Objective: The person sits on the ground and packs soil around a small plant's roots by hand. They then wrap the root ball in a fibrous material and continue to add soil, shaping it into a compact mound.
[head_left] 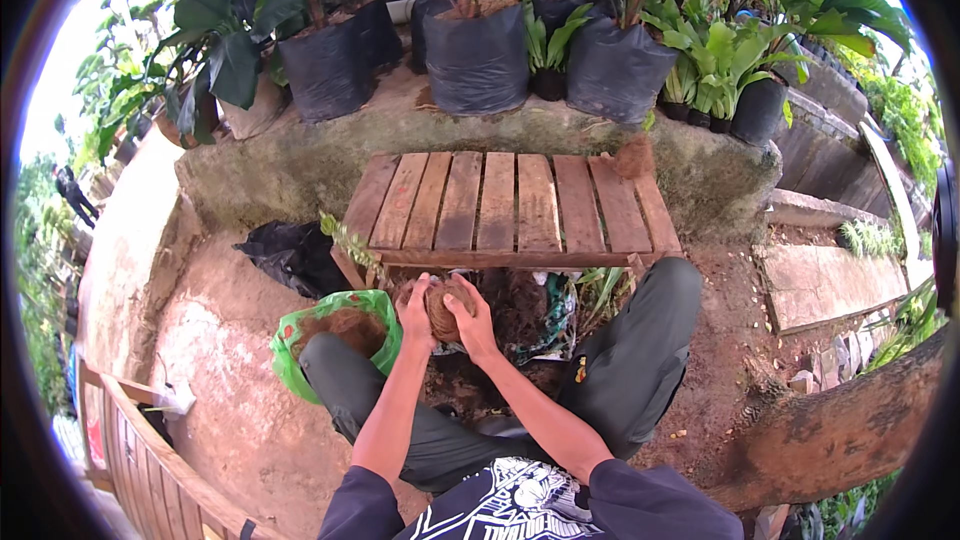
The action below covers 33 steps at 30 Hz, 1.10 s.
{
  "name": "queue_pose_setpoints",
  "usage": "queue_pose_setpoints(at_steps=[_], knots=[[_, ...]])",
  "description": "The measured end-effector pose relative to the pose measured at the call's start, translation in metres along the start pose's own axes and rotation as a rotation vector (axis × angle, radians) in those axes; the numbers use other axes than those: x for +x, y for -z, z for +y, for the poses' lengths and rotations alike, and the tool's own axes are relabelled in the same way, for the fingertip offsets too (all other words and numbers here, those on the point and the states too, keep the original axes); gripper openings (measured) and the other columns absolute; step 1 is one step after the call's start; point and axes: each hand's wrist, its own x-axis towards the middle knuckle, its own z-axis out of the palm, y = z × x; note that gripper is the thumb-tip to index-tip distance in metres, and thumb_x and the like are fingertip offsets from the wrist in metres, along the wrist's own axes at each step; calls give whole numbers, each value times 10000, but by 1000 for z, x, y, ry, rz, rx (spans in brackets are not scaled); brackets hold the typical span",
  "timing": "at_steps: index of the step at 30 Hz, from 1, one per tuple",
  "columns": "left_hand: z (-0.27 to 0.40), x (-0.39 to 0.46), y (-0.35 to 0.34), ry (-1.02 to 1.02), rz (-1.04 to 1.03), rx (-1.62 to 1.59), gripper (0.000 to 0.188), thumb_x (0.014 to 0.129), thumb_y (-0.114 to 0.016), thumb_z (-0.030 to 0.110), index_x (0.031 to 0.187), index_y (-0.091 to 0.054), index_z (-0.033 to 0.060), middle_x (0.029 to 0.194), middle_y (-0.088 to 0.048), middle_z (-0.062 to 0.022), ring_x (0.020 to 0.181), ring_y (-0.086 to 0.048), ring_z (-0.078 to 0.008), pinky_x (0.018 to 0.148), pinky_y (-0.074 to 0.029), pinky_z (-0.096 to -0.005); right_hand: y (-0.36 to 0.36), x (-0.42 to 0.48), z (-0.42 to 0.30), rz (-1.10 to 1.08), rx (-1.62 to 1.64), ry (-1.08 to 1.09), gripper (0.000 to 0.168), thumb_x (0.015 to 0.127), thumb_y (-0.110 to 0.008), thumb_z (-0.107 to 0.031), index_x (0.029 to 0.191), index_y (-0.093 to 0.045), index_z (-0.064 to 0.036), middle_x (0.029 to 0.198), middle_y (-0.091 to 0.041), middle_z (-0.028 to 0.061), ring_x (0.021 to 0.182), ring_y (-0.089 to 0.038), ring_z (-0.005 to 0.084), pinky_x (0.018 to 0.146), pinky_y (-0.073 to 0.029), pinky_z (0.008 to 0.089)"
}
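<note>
Between my two palms I hold a round ball of brown fibre (444, 315), which looks like coconut coir. My left hand (416, 315) presses it from the left, and my right hand (472, 319) cups it from the right. The ball is above the ground between my knees, near the front edge of a slatted wooden table (480, 202). By my left knee stands a green plastic bag (289, 360) with loose brown fibre (349, 330) inside. A similar fibre ball (634, 157) rests on the table's far right corner.
A black plastic bag (292, 255) lies on the ground left of the table. Dark soil (517, 307) shows beneath the table's front edge. Several black-bagged potted plants (478, 60) line a concrete ledge (420, 131) behind. A tree trunk (832, 420) slants in at right, a wooden bench (142, 450) stands at left.
</note>
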Motion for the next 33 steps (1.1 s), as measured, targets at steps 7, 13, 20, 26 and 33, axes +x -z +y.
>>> queue_pose_setpoints(at_steps=[7, 13, 20, 26, 33], knots=[[8, 7, 12, -201, -311, 310, 158, 921, -615, 99, 771, -605, 49, 768, -640, -15, 724, -572, -85, 703, -454, -239, 2, 5, -3, -80, 162, -238, 379, 957, -583, -274, 1245, -573, -28, 1248, -581, 78, 1141, -548, 172, 971, -437, 334], [-19, -13, -11, -33, 119, 216, 175, 906, -653, 215, 909, -633, 42, 899, -652, -30, 800, -606, -138, 791, -481, -275, 6, 1, 10, 157, -345, 229, 311, 927, -605, -193, 1188, -611, -24, 1180, -603, 113, 1089, -589, 232, 937, -459, 355], [-30, 1, 6, -149, 77, 349, 135, 905, -633, 159, 828, -612, 51, 808, -597, 9, 730, -550, -108, 682, -452, -283, -4, -7, 17, 304, -369, 70, 539, 920, -615, -293, 1374, -448, -56, 1273, -521, 139, 1176, -519, 263, 995, -408, 368], [-24, 3, 9, -329, -128, 477, 137, 876, -656, 63, 768, -574, 42, 746, -571, 26, 704, -514, -80, 656, -424, -273, 6, 7, 8, 161, 195, -444, 495, 917, -618, -416, 1237, -551, -45, 1130, -589, 92, 1027, -571, 194, 880, -463, 331], [-39, -11, -9, -218, 99, 316, 183, 850, -716, 181, 879, -664, 9, 854, -665, -37, 770, -604, -118, 717, -482, -285, 4, 4, 32, 354, -300, 90, 356, 906, -658, -287, 1127, -612, -11, 1063, -618, 113, 987, -601, 214, 863, -474, 345]])
